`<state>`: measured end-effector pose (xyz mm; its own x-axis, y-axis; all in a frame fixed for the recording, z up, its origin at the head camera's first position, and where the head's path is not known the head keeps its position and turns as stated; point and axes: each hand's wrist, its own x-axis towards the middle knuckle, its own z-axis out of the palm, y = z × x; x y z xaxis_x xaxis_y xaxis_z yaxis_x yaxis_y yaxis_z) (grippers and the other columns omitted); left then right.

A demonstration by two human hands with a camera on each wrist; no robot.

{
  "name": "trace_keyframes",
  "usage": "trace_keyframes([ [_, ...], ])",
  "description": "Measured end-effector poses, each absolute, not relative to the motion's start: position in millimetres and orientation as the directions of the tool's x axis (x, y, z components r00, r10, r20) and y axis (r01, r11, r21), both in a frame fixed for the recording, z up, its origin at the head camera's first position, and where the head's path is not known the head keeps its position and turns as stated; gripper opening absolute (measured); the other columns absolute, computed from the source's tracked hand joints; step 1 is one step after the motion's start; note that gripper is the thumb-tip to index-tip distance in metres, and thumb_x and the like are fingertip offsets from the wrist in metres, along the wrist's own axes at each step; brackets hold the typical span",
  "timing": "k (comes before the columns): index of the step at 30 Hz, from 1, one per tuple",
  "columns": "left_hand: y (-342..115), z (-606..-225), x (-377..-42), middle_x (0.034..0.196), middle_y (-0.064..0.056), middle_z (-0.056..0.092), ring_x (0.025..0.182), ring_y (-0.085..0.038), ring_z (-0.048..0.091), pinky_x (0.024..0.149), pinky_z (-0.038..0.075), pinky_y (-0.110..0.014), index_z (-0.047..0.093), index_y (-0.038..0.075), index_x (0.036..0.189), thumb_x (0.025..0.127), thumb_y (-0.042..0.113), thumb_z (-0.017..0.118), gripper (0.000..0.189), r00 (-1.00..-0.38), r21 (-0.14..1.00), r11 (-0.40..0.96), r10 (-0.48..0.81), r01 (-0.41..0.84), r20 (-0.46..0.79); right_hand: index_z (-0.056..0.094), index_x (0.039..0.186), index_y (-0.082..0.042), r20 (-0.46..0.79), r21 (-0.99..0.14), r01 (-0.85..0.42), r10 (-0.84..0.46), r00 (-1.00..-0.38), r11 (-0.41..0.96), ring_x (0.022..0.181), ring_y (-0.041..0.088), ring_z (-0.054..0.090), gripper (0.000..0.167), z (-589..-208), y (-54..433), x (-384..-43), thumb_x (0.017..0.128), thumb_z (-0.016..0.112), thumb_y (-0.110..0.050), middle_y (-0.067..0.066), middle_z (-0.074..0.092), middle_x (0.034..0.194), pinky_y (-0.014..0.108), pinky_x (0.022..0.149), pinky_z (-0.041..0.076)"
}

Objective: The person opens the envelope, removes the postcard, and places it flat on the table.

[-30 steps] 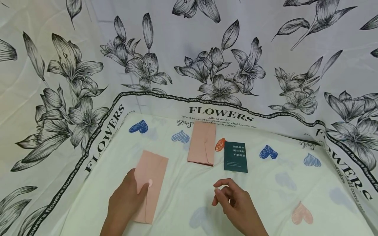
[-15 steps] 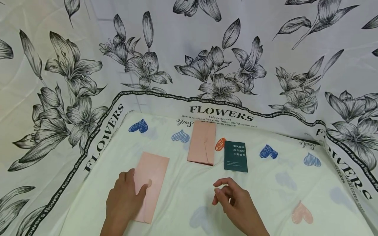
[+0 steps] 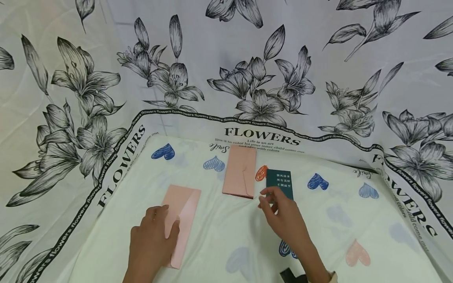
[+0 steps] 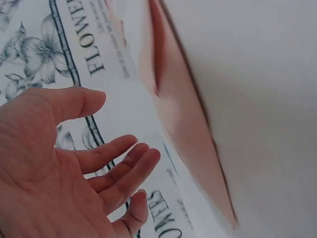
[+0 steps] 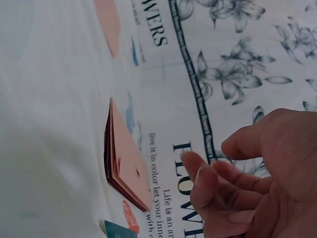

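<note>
A pink envelope (image 3: 187, 214) lies on the cloth at the left, partly covered in the head view by my left hand (image 3: 152, 239). In the left wrist view that hand (image 4: 74, 168) has its fingers spread and relaxed, holding nothing, beside the envelope (image 4: 185, 126), whose flap stands slightly raised. My right hand (image 3: 284, 222) is over the lower part of a dark green card (image 3: 279, 180) with white lettering. Its fingers are loosely curled and hold nothing, as the right wrist view shows (image 5: 247, 183). Left of the card lies a small stack of pink envelopes (image 3: 238, 173).
A pale cloth with printed hearts (image 3: 318, 247) covers the surface. Behind it hangs a white curtain with black lily drawings (image 3: 262, 70). A black strap piece (image 3: 291, 275) shows near my right wrist at the bottom edge.
My right hand has moved forward to the green card and now hides its lower part. My left hand has shifted slightly on the left envelope, covering its round tab.
</note>
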<state>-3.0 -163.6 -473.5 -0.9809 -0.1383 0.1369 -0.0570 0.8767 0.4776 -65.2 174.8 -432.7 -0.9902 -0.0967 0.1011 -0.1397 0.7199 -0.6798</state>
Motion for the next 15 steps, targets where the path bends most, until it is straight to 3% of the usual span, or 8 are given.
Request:
trace_keyframes([
  [3, -147.7, -474.7, 1.2, 0.127, -0.017, 0.064, 0.095, -0.039, 0.07, 0.071, 0.046, -0.056, 0.067, 0.004, 0.131, 0.095, 0.023, 0.075, 0.041, -0.966, 0.488, 0.871, -0.071, 0.061, 0.248, 0.061, 0.13, -0.013, 0.127, -0.601, -0.125, -0.061, -0.99, 0.79, 0.059, 0.01, 0.056, 0.032, -441.9, 170.2, -92.1, 0.105, 0.068, -0.032, -0.001, 0.073, 0.095, 0.029, 0.048, 0.045],
  [7, -126.2, -474.7, 9.6, 0.126, -0.006, 0.065, 0.08, -0.022, 0.065, 0.069, 0.047, -0.045, 0.07, 0.011, 0.127, 0.093, 0.019, 0.078, 0.036, -0.962, 0.507, 0.849, 0.004, 0.148, 0.275, 0.052, 0.14, -0.002, 0.092, -0.489, -0.078, -0.038, -0.995, 0.869, 0.055, 0.014, 0.054, 0.056, -458.3, 159.3, -122.0, 0.103, 0.069, -0.041, 0.006, 0.073, 0.097, 0.03, 0.043, 0.038],
  [11, -110.5, -472.4, 14.9, 0.129, 0.001, 0.063, 0.089, -0.015, 0.065, 0.075, 0.045, -0.041, 0.069, 0.017, 0.128, 0.096, 0.022, 0.075, 0.033, -0.974, 0.539, 0.827, 0.041, 0.158, 0.223, 0.046, 0.147, 0.005, 0.038, -0.411, -0.043, -0.03, -0.999, 0.91, 0.05, 0.017, 0.053, 0.077, -473.7, 149.0, -140.6, 0.1, 0.071, -0.05, 0.009, 0.067, 0.077, 0.031, 0.041, 0.032],
  [15, -104.4, -470.8, 16.0, 0.13, 0.005, 0.062, 0.093, -0.014, 0.065, 0.078, 0.045, -0.04, 0.069, 0.019, 0.128, 0.096, 0.021, 0.075, 0.032, -0.973, 0.563, 0.809, 0.047, 0.169, 0.224, 0.047, 0.145, 0.006, 0.006, -0.407, -0.037, -0.038, -0.999, 0.913, 0.048, 0.018, 0.05, 0.077, -485.0, 143.9, -148.9, 0.097, 0.076, -0.047, 0.005, 0.056, 0.063, 0.032, 0.041, 0.029],
])
